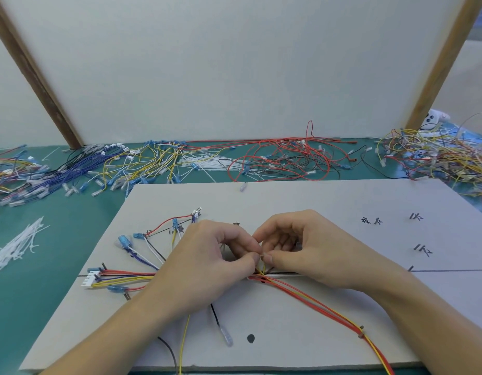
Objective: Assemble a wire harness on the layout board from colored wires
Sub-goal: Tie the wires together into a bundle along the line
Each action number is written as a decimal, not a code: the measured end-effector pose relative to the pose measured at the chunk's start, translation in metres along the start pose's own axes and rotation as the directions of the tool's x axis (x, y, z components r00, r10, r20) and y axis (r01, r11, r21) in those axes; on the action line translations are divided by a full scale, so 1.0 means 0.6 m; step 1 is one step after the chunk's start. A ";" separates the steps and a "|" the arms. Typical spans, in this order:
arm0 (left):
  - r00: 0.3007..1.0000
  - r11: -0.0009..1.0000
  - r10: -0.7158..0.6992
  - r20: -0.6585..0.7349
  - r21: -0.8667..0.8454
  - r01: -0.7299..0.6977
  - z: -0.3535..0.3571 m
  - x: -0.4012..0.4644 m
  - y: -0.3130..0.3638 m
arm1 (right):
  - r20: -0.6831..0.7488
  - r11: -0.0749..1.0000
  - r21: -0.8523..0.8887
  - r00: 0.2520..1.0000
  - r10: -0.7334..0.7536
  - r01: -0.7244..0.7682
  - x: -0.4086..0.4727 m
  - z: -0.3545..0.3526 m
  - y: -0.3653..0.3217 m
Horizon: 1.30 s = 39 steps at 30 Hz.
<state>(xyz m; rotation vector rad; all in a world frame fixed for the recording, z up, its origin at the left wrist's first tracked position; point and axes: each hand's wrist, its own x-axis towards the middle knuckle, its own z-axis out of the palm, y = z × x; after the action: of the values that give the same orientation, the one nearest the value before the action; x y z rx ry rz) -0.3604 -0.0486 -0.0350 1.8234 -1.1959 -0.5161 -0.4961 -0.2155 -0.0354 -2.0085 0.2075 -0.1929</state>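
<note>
Both forearms enter from the lower edge and meet at the middle of the flat grey cardboard layout board (pixel 315 201). Left hand (pixel 207 255) and right hand (pixel 294 247) are each closed in a pinch, thumb and forefinger tips nearly touching one another over the junction of the partly built multicoloured wire harness (pixel 126 277). What they grip is small and pale; it appears to be a white cable tie around the bundle, though the fingers hide it.

Harness location: on the board, branches fanning left to a white multi-pin plastic connector (pixel 90 278) and several blue insulated spade terminals (pixel 124 241); a red and yellow wire pair (pixel 315 307) runs off towards the lower right past a small brown peg (pixel 361 334).

Stock observed: loose white cable ties (pixel 15 247) on the green bench mat (pixel 45 307) at left; a tangled supply of coloured wires (pixel 275 158) behind the board.

Recommendation for the step in hand: keep all wires gathered flat at the marked junction, hold the branches on their drawn lines, cinch squarely and snugly, and avoid trapping a stray wire or pulling terminals off position.
</note>
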 end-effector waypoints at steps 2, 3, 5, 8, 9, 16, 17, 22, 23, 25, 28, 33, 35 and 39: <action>1.000 1.000 -0.007 -0.007 -0.007 0.007 0.000 0.000 0.000 | 0.003 1.000 0.000 1.000 0.000 0.000 0.001 0.000 0.001; 1.000 1.000 -0.007 -0.009 -0.014 0.007 0.000 0.000 0.000 | 0.006 1.000 -0.001 1.000 0.000 0.000 0.001 0.001 0.001; 1.000 1.000 -0.004 -0.010 -0.026 0.004 -0.001 0.000 0.001 | 0.009 1.000 -0.004 1.000 0.002 -0.002 0.001 0.000 0.001; 1.000 1.000 -0.006 -0.017 -0.026 0.005 0.000 0.000 0.003 | 0.016 1.000 -0.005 1.000 0.003 -0.002 0.001 -0.001 0.001; 1.000 1.000 -0.006 -0.018 -0.024 0.006 0.000 0.000 0.003 | 0.018 1.000 -0.005 1.000 0.001 -0.001 0.000 -0.001 0.001; 1.000 1.000 -0.003 -0.017 -0.021 0.003 0.000 0.001 0.001 | 0.016 1.000 -0.005 1.000 -0.006 0.006 0.001 0.000 0.002; 1.000 1.000 -0.005 -0.017 -0.026 0.004 0.000 0.001 0.001 | 0.016 1.000 -0.007 1.000 -0.006 0.006 0.001 0.000 0.002; 1.000 1.000 -0.001 -0.001 -0.012 0.001 0.000 0.000 0.000 | 0.011 1.000 -0.010 1.000 -0.004 0.004 0.001 0.000 0.003; 1.000 1.000 -0.001 0.001 -0.018 0.001 0.000 0.001 0.000 | 0.010 1.000 -0.009 1.000 -0.002 0.002 0.001 0.000 0.002; 1.000 0.999 -0.004 0.002 -0.036 0.004 -0.001 0.001 0.000 | 0.008 1.000 -0.006 1.000 0.001 -0.001 0.001 0.000 0.002; 1.000 0.999 0.013 0.012 -0.038 -0.013 -0.002 0.000 0.000 | 0.004 1.000 -0.001 1.000 0.001 -0.001 0.000 0.000 0.002; 0.999 0.999 0.033 0.030 -0.029 -0.032 -0.001 0.000 0.000 | 0.012 1.000 0.001 1.000 -0.008 0.008 0.000 0.000 0.000; 0.999 0.999 0.034 0.021 -0.026 -0.033 -0.001 0.000 -0.001 | 0.008 1.000 0.005 1.000 -0.004 0.004 0.000 0.000 0.001; 1.000 1.000 0.024 0.012 -0.021 -0.024 -0.001 0.000 -0.003 | 0.006 1.000 0.004 1.000 -0.002 0.002 0.000 0.001 0.001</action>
<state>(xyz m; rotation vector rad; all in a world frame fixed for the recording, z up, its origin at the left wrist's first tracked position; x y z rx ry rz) -0.3589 -0.0482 -0.0359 1.7888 -1.2148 -0.5249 -0.4959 -0.2156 -0.0362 -2.0048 0.2006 -0.1884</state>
